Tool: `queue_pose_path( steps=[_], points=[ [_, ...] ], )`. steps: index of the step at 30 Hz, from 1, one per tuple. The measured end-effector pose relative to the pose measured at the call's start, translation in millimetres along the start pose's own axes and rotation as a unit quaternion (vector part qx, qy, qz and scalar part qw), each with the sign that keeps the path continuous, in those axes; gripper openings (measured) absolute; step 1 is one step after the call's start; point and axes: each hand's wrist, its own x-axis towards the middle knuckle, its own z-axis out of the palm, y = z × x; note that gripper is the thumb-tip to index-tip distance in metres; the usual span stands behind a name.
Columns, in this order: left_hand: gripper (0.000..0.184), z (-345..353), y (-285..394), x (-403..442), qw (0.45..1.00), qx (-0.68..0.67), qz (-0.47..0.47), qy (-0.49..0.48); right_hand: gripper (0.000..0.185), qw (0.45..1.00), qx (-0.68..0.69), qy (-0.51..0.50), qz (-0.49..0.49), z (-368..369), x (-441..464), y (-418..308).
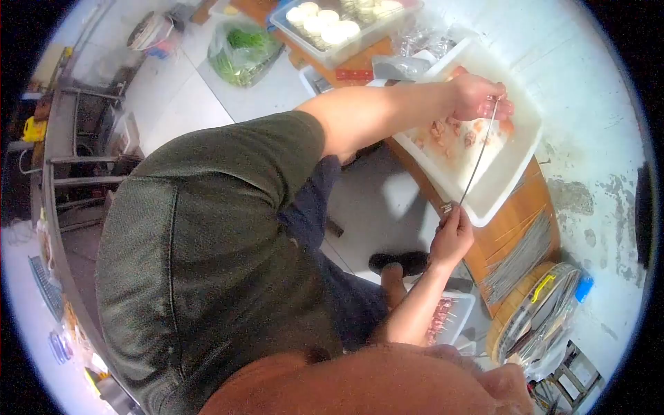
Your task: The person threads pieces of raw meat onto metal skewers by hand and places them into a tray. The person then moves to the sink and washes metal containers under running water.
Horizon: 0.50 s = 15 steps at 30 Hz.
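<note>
My left hand [477, 98] is closed around the upper end of a long thin skewer [478, 155], over a white tray [488, 209]. Something pink shows at its fingers, but I cannot tell meat from fingertips. Pinched in my right hand [452, 235] is the skewer's lower end, just outside the tray's near corner. The skewer runs slanted between both hands. Pieces of raw meat [438, 131] lie scattered inside the tray, below my left hand.
Bare skewers [519, 256] lie on the wooden table [499, 232], beside a round wooden container [510, 325]. A clear box [325, 52] of pale round items and a bag of greens [242, 55] stand beyond my left arm. Filled skewers [441, 318] sit in a lower tray.
</note>
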Motion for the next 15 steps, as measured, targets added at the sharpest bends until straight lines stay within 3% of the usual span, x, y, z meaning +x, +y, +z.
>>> queue_pose_path(
  steps=[2,11,15],
  points=[
    [0.027,-1,-7,15,0.997,-0.038,-0.033,0.060,0.025,1.000,0.001,0.003,0.000,-1,0,1],
    [0.027,22,4,-13,0.998,0.055,-0.004,-0.022,0.025,0.999,-0.008,0.023,-0.021,3,-2,-13],
    [0.024,31,11,-21,0.997,0.071,-0.008,-0.003,0.025,0.998,-0.045,0.031,-0.026,-2,2,-9]
  ],
)
